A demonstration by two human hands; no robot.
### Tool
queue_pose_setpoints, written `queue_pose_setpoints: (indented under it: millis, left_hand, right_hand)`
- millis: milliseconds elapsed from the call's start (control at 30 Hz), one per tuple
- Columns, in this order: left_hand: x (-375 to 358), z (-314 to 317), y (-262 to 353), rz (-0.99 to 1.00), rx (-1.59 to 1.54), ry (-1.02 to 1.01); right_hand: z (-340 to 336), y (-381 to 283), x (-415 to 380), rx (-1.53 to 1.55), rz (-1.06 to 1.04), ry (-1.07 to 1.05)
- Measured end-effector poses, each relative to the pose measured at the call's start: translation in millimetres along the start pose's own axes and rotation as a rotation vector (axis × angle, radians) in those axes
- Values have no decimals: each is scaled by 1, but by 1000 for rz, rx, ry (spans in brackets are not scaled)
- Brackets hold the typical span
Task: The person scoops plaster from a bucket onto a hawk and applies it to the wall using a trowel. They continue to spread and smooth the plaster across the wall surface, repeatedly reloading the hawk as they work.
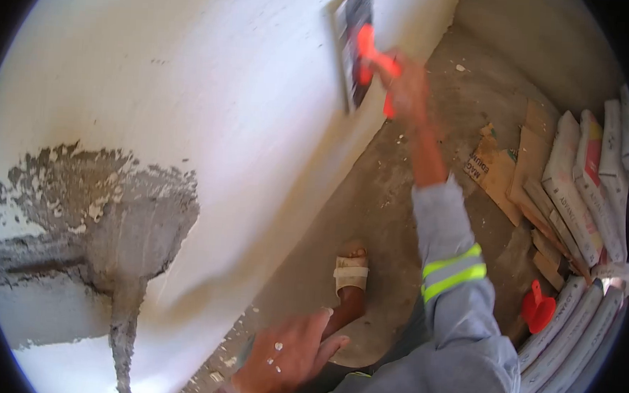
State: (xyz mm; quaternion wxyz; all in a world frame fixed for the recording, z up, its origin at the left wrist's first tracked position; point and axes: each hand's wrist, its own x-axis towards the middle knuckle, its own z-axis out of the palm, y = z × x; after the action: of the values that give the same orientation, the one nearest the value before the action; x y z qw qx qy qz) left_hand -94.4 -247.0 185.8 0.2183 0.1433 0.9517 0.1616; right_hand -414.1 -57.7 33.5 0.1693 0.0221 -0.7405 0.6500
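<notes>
My right hand (408, 87) is up high, fist wrapped around the orange handle of a plastering trowel (356, 46), and the blade lies flat against the white wall (213, 91), near the corner of the room. The motion blur up there is heavy, so I can't be sure how much of the blade touches. My left hand (285, 358) hangs low at the bottom of the view, fingers spread and holding nothing, white flecks on its back, just beside the foot of the wall. On the wall to the left I see a rough grey patch (107, 214) where the white coat is missing, with a grey streak running down from it. My sandalled foot (352, 273) stands on the concrete floor (400, 187). Off right, stacked sacks (584, 203), flattened cardboard (497, 170) and a red tool (538, 308) lie on the floor.
</notes>
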Motion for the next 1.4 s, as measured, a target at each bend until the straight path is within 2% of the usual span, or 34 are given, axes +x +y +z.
queue_pose_setpoints:
  millis: [67,100,133,167,233,300,333,400,433,467,500,533,567,600,667,733,833,900,933,967,1000,1067,1100,1200,1233,1300,1367,1400]
  left_hand:
    - [-2,1,3,17,11,28]
    - [-1,1,7,35,21,42]
    - [0,-1,13,41,24,34]
    - [3,-3,20,47,27,29]
    - [7,-1,32,70,34,39]
    - [14,5,35,113,43,72]
    - [14,4,37,110,36,70]
    - [6,5,45,95,0,50]
    - [3,7,46,88,-7,40]
    - [0,8,47,77,-8,35]
    - [-3,8,46,64,1,35]
    - [-5,7,44,55,4,49]
    - [-6,8,43,45,6,63]
    - [-8,9,42,35,3,70]
    - [-9,13,41,76,-70,130]
    - [-13,12,42,77,-101,135]
    - [-17,11,43,53,-95,111]
    - [-19,17,44,59,-95,161]
    - [-19,20,45,55,-93,177]
    - [-18,23,46,58,-85,196]
    - [-16,26,49,63,-78,214]
    - [-10,29,55,36,-15,99]
    - [-9,30,58,22,12,39]
    - [-10,38,59,2,-5,20]
    - [-14,38,59,19,-42,52]
    - [-21,35,59,52,-124,118]
    - [-23,31,61,99,-101,96]
    - [-23,30,62,119,-86,91]
  right_hand:
    - [44,-13,-85,316,77,-155]
    - [70,1,-133,357,171,-286]
    - [93,-1,-181,236,39,-362]
    - [120,-4,-232,70,-189,-416]
    - [155,-3,-305,1,-363,-477]
    - [152,-9,-322,99,-240,-476]
    - [128,-21,-312,149,-111,-464]
    - [83,-1,-288,15,-129,-230]
    - [43,-19,-241,243,303,-324]
    - [34,-12,-213,327,297,-28]
    - [19,0,-175,239,263,29]
    - [8,21,-138,280,124,58]
    - [-1,29,-103,207,216,67]
    - [-6,41,-69,139,30,66]
    - [-6,10,-28,215,10,18]
    - [6,-23,-24,233,28,-74]
    - [27,-76,-75,139,24,-260]
    - [74,-62,-156,242,52,-449]
    - [106,-54,-206,-39,-364,-290]
    - [126,-64,-254,97,-290,-437]
    - [147,-74,-295,-36,-271,-663]
    - [185,-75,-366,165,-424,-531]
    - [198,-71,-386,167,-453,-524]
    - [157,-70,-363,243,-427,-746]
    - [137,-63,-355,199,-223,-817]
    - [87,-62,-332,413,271,-530]
    - [45,-30,-288,724,478,-369]
    - [31,1,-272,619,550,-457]
